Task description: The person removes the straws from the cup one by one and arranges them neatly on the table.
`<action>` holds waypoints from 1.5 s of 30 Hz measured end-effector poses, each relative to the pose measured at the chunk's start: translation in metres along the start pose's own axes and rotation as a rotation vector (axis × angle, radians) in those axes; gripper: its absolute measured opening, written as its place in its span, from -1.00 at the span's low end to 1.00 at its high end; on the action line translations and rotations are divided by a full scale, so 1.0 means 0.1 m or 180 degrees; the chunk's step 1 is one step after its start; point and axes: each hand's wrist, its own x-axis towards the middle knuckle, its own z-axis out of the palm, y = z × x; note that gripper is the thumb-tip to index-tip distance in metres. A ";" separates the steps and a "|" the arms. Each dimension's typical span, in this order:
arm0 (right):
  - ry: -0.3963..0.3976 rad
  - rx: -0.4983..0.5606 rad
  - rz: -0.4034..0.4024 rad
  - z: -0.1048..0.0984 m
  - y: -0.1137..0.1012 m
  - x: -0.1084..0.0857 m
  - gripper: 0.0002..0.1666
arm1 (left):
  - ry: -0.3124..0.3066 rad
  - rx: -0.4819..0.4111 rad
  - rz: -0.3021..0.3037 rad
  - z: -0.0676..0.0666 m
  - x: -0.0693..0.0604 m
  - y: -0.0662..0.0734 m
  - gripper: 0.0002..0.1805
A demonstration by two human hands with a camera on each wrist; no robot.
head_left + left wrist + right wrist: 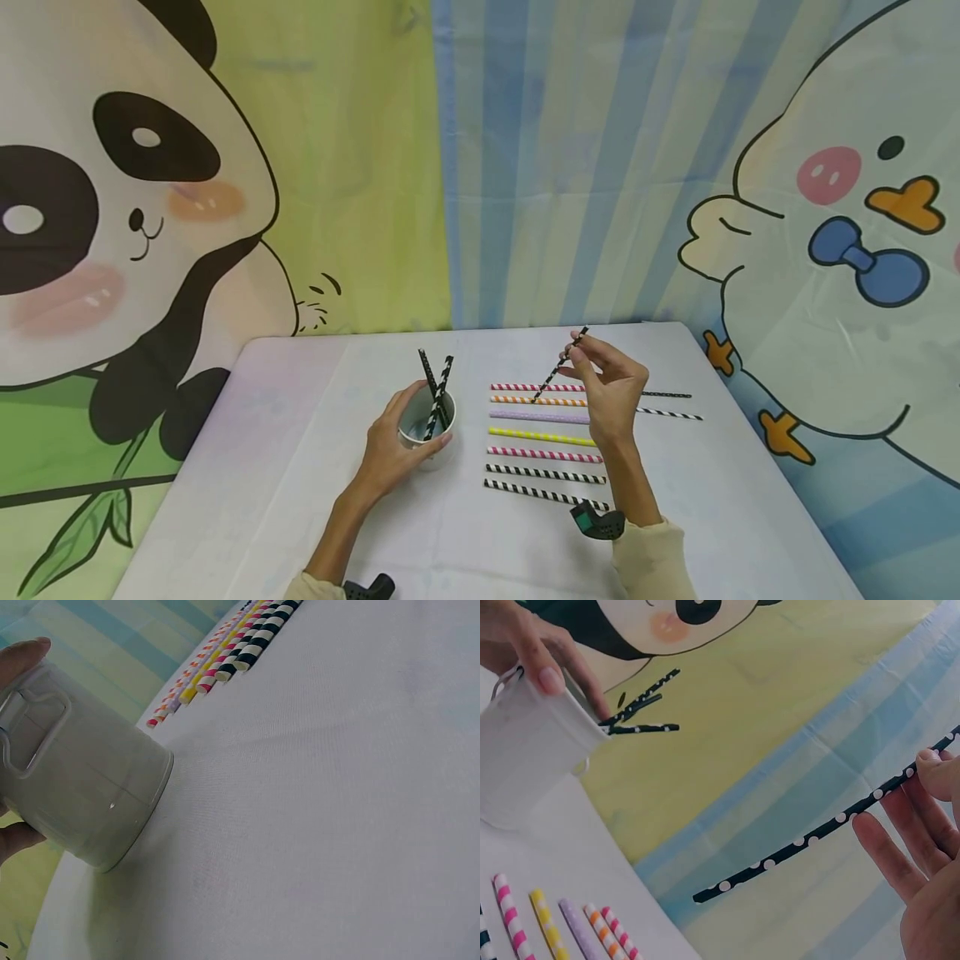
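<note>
My left hand (388, 443) grips a small white bucket (90, 772) around its side, thumb near the rim. Black straws with white dots (649, 696) lean inside it and stick out over the rim. To the right, my right hand (617, 390) is raised above the table and pinches another black straw with white dots (825, 829) between thumb and fingers. That straw slants, its lower end pointing toward the left. Under it lies a row of striped paper straws, among them an orange one (517, 401) and a yellow one (525, 434).
Lower in the row are a pink striped straw (543, 455) and black striped straws (543, 474). A thin dark straw (667, 394) and a black-and-white one (671, 412) show right of my right hand. Printed curtains (375, 167) stand behind the white table (285, 433).
</note>
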 end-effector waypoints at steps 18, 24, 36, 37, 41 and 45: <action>0.0037 -0.0586 -0.0116 -0.38 -0.05 0.01 -0.78 | 0.0006 -0.0006 0.0023 -0.01 0.00 0.01 0.02; -0.0009 -0.0978 -0.0106 -0.49 -0.07 -0.02 -0.75 | 0.0010 -0.0018 0.0006 -0.03 0.01 0.03 0.02; -0.0385 -0.2113 -0.0305 -0.72 -0.03 -0.06 -0.69 | 0.0045 0.0004 0.0026 -0.02 0.00 0.01 0.02; -0.0446 -0.2205 -0.0342 -0.74 -0.02 -0.07 -0.68 | 0.0052 0.0001 0.0021 -0.02 0.00 0.01 0.02; -0.0647 -0.2625 -0.0486 -0.81 0.01 -0.12 -0.67 | 0.0040 0.0016 0.0009 -0.01 0.00 -0.01 0.02; -0.0769 -0.3085 -0.0588 -0.88 0.03 -0.15 -0.64 | 0.0015 -0.0010 -0.0011 0.00 -0.01 -0.01 0.02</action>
